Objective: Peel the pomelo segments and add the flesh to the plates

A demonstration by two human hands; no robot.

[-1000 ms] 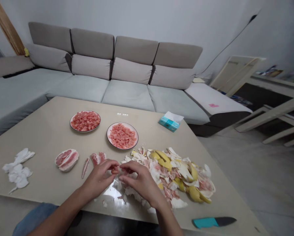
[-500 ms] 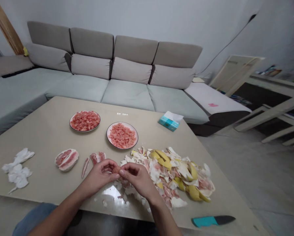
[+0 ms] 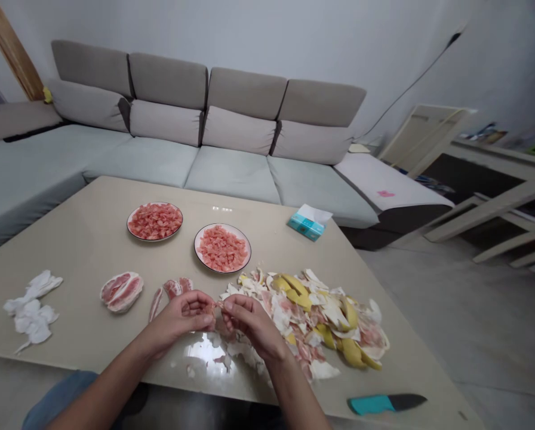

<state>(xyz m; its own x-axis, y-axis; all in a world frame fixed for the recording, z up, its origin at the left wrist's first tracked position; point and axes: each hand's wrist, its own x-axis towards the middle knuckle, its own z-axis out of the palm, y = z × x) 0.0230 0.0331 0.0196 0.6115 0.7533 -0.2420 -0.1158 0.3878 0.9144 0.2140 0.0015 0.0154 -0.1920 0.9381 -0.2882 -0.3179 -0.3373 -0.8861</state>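
My left hand point(image 3: 187, 318) is closed around a small piece of pink pomelo flesh point(image 3: 213, 312), mostly hidden by the fingers. Close beside it, my right hand point(image 3: 252, 326) pinches the near end of the same piece between thumb and forefinger. Just behind the left hand lie several pomelo segments point(image 3: 172, 289) with pale membrane. Further left sits a peeled pomelo chunk point(image 3: 122, 292), its cut side showing pink. Under and beyond the right hand spreads a heap of white pith, membrane and yellow peel point(image 3: 325, 310).
Two plates hold pink pomelo bits: the left plate point(image 3: 135, 233) and the nearer plate point(image 3: 198, 254). A teal-handled knife point(image 3: 386, 403) lies by the table's front right edge. Crumpled tissues point(image 3: 33, 307) are at the left, a tissue box point(image 3: 310, 223) at the back right. A sofa point(image 3: 231, 170) stands behind.
My fingertips have drawn slightly apart, with a bit of flesh or membrane stretched between them. The right hand has shifted a little. The plates and heap stay as they were.
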